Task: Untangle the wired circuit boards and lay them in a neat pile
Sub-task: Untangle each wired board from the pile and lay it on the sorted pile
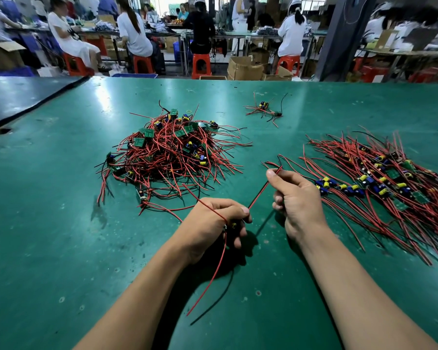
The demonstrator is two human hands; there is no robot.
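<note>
Your left hand [213,218] grips board [234,225]; right hand [297,195] pinches its red wire [261,192], stretched near-left to far-right; neat pile [379,184] right, nearer right hand.

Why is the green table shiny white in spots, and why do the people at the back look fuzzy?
Head view: light glares off the green table beyond the tangled pile; the workers at the back are slightly blurred.

Green table mat [61,223], scuffed, with glare toward the far side. Behind it: workers [134,29] seated at long benches on red stools [201,65], open cardboard boxes [245,69] on the floor, dark pillar [339,39] at right.
</note>
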